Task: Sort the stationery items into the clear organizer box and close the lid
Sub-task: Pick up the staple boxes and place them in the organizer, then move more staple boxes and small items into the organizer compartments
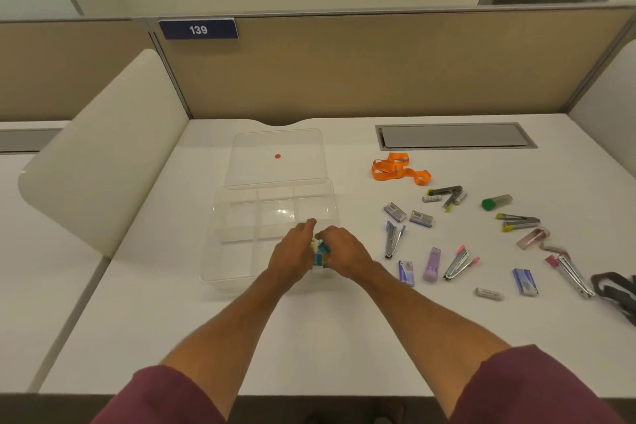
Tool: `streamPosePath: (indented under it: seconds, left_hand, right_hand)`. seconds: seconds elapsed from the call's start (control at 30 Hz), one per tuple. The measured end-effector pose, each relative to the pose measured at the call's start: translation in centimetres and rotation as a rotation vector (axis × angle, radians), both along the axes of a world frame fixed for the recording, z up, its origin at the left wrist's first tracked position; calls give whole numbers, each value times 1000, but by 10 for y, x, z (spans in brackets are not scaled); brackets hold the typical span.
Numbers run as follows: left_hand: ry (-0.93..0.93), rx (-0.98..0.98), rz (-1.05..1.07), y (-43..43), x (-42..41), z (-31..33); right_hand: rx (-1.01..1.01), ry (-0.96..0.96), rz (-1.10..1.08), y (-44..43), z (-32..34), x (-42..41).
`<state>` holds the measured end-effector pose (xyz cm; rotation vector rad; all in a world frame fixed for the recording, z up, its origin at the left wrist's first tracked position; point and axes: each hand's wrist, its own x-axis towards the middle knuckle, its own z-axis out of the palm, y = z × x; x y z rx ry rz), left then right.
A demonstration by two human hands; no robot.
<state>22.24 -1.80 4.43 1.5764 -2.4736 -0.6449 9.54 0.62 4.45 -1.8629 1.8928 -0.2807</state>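
White desk (172, 320), open room left of one clear box (220, 251); its lid (275, 148) lies open behind. Over the near-right compartment my right hand (344, 251) curls round one blue-yellow item (320, 253), mostly hidden. My left hand (292, 255) touches it, grip unclear. Rightward: five staplers (392, 241), four staple boxes (420, 218), one ribbon (399, 170); a strap (616, 289) is cut off at the edge.

We see a blue plate (198, 29) reading 139 on the tan partition (344, 69). A grey hatch (454, 136) sits flush in our white table (309, 337).
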Motion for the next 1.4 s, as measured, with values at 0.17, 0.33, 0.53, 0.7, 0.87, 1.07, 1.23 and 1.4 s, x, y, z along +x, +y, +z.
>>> streamPosePath:
  seconds: [0.17, 0.33, 0.53, 0.7, 0.87, 1.07, 1.23, 1.4]
  left_hand:
    - [-39, -47, -22, -4, -5, 6]
    - [-45, -72, -82, -4, -24, 6]
    - [-39, -84, -171, 1, -63, 7]
    - [-123, -120, -209, -12, -96, -3]
    - [-185, -121, -271, -30, -133, -12]
    - [-240, 4, -250, -48, -178, -26]
    - [-265, 33, -262, -65, -208, -41]
    - [-241, 53, -249, -79, -229, -52]
  right_hand:
    - [-63, -40, -31, 9, 1, -10]
    - [-167, -6, -113, 22, 0, -33]
    - [-107, 49, -255, 37, -1, -69]
    - [-68, 74, -343, 38, -6, -112]
    - [-30, 145, -378, 26, -10, -157]
    - [2, 155, -390, 3, -27, -199]
    - [22, 139, -317, -14, -47, -221]
    - [70, 165, -236, -26, -62, -229]
